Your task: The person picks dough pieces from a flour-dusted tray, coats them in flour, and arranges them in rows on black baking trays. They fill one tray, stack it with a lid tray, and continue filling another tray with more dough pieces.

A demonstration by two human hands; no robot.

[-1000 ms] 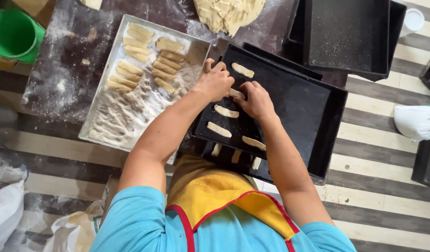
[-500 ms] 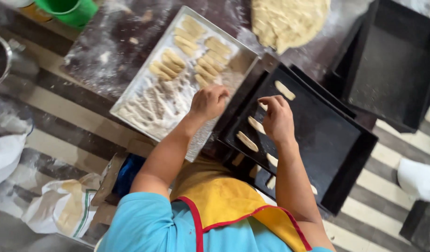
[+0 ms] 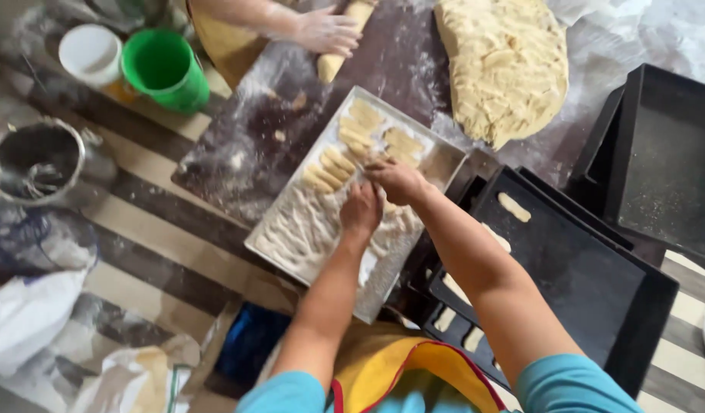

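reaching over the floured tray (image 3: 291, 252), left hand (image 3: 361, 210) and right hand (image 3: 398, 180) curl onto dough pieces (image 3: 329, 168) at its middle; grip unclear. soft, fragile; lift each from beneath.

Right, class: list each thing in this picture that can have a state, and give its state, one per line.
Left hand: on the floured tray, palm down.
Right hand: reaching among the dough pieces.
Floured tray: partly filled with dough pieces.
Black tray: few pieces laid.
Green bucket: upright.
Dough slab: flattened.
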